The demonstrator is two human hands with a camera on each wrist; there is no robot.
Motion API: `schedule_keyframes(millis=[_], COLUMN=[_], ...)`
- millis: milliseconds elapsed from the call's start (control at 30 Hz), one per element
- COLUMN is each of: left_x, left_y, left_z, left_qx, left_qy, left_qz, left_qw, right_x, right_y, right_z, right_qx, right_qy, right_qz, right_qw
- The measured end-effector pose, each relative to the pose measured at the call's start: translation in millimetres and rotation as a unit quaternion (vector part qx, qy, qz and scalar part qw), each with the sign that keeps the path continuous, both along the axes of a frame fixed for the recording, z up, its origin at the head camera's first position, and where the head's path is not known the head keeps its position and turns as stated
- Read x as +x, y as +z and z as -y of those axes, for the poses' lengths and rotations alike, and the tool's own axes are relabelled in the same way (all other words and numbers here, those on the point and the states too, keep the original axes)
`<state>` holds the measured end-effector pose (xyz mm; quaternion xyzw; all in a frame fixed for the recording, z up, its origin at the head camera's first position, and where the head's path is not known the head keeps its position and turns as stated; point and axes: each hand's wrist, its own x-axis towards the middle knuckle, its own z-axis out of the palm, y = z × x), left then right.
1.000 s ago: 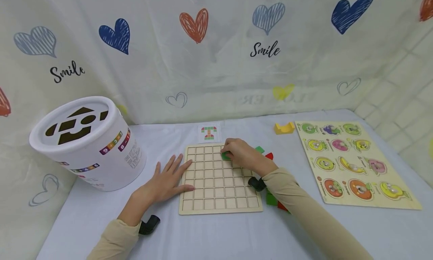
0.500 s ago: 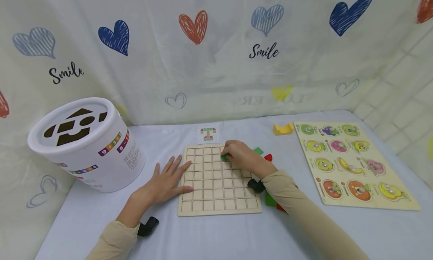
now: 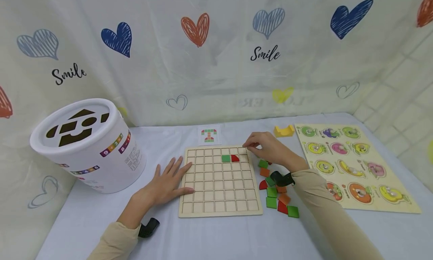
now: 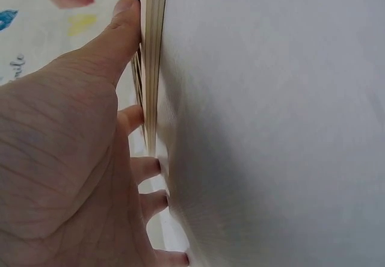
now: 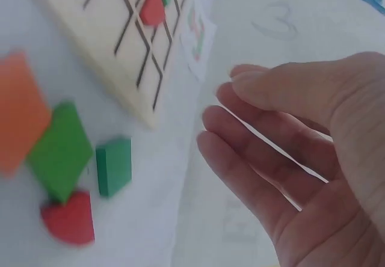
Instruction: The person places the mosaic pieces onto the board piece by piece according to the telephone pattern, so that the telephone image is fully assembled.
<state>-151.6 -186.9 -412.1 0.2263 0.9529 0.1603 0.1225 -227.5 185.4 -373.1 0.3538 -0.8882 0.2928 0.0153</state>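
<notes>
Withdrew right grip (image 3: 270, 147) toward two o'clock, loose-fingered, empty, leaving green square tile (image 3: 226, 158) apparently seated in pale wooden grid board (image 3: 219, 185).

Between left grip (image 3: 167, 183) and right grip (image 3: 267, 145): pale-wood grid board (image 3: 220, 195), dark-lined squares. On it, left of right grip: green square (image 3: 226, 158), red quarter-round (image 3: 235, 158). Nearside of right grip: green, orange, red pieces (image 3: 271, 192). Right of right grip: yellow block (image 3: 284, 131); pale fruit board (image 3: 338, 157), multicoloured pictures. Left of left grip: white tub (image 3: 115, 166), dark shapes. Beyond grips: white card (image 3: 209, 136), red-orange-green T; pale backdrop (image 3: 223, 72), blue, red, yellow hearts.
</notes>
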Motion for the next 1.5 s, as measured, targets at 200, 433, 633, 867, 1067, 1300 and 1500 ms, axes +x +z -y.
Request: schedule_keyframes(millis=[200,433,633,867,1067,1300,1500], left_x=[-0.2,0.7,0.8,0.6,0.8,-1.4,-2.1], left_y=[-0.7,-3.5,-3.2,-1.3,-3.8,-8.9,-10.1], left_z=[1.0,1.7,1.3,0.2,-0.1,2.4,2.4], left_qx=[-0.001,0.003,0.009,0.004,0.010,0.015,0.018], left_qy=[-0.001,0.004,0.000,0.000,-0.002,0.003,0.001], left_qz=[-0.001,-0.004,-0.005,-0.004,-0.009,-0.011,-0.013], left_qw=[1.0000,1.0000,0.9999,1.0000,0.9999,0.9998,0.9997], right_x=[3.8,4.1,1.0,-3.9,-3.5,-3.8,-5.0], right_y=[3.3,-2.1,-11.8,-19.3,-21.4,-20.3,-18.9], right_z=[-32.0,-40.0,-35.7,-33.5,-36.3,-36.6,-37.1], right_qx=[0.010,0.042,0.045,0.062,0.058,0.051,0.048], right_qy=[-0.011,-0.021,-0.010,-0.005,-0.017,-0.069,-0.099], right_qz=[0.008,0.022,0.028,0.048,0.047,0.088,0.106], right_qw=[0.9999,0.9987,0.9985,0.9969,0.9971,0.9924,0.9883])
